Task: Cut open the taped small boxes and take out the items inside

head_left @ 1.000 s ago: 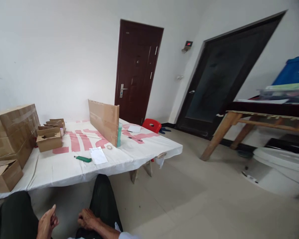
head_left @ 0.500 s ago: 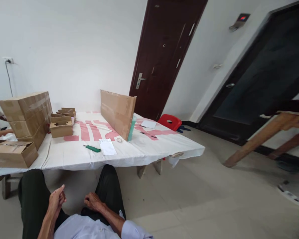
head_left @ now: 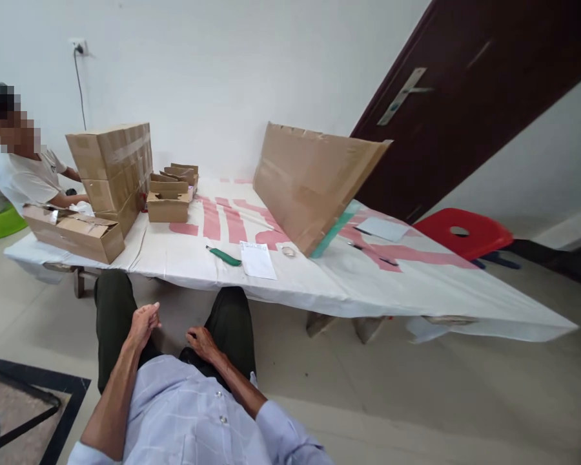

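- Head view: I see both hands low in my lap, below the table [head_left: 314, 284] edge, near each other, not touching.
- Left hand [head_left: 144, 325]: fingers curl in beside the left thigh; nothing visible in it, can't tell if fully clenched.
- Right hand [head_left: 203, 342]: fingers bent, at the inner right thigh; no object visible, can't tell how tightly closed.
- Green tool [head_left: 224, 256]: lies on the cloth ahead of my knees, just left of a paper sheet [head_left: 258, 263] with writing along its top.
- Small ring [head_left: 288, 251]: just right of the sheet.
- Cardboard panel [head_left: 314, 184]: stands on edge farther right; second sheet [head_left: 383, 228] beyond it.
- Left end: taped boxes [head_left: 126, 152] stacked, open boxes [head_left: 168, 208] to their right, long box [head_left: 72, 234] in front.
- Co-worker [head_left: 31, 181] sits behind the long box; red chair [head_left: 458, 232] far right.
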### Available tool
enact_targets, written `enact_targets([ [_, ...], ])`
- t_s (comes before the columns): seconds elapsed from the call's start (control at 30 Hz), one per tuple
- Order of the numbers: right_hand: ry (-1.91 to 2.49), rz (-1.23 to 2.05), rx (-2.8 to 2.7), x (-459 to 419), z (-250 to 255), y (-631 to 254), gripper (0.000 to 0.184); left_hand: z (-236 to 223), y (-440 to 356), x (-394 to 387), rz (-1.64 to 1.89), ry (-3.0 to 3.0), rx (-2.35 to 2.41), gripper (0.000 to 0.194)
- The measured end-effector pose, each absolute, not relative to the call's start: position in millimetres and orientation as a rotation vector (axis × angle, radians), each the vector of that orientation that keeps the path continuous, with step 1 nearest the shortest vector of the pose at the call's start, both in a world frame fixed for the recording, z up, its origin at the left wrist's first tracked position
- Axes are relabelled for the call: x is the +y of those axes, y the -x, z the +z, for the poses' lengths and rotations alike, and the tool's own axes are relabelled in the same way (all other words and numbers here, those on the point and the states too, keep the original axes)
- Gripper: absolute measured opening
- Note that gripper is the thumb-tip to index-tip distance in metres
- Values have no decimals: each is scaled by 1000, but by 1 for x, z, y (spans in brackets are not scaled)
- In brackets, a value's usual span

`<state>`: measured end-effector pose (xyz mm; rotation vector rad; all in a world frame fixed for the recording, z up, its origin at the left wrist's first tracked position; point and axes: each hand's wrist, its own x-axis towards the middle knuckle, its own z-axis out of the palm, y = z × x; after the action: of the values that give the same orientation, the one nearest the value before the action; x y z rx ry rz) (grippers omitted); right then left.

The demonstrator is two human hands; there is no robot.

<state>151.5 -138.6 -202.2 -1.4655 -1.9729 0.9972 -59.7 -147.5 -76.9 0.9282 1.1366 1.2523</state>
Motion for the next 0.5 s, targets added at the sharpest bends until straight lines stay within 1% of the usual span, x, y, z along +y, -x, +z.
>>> enact_targets([
  [0.13, 1405, 1034, -1933, -142, -201, -146, 26, -79, 56, -154, 1241, -893, 1132, 70],
  [0.37, 1301, 1080, -1822, -149, -200, -137, 31, -83, 46, -166, 1244, -877, 1175, 66],
  [0.5, 1283, 1062, -1713, -154, -195, -137, 42, -81, 45, -164, 1269, -885, 1245, 59],
])
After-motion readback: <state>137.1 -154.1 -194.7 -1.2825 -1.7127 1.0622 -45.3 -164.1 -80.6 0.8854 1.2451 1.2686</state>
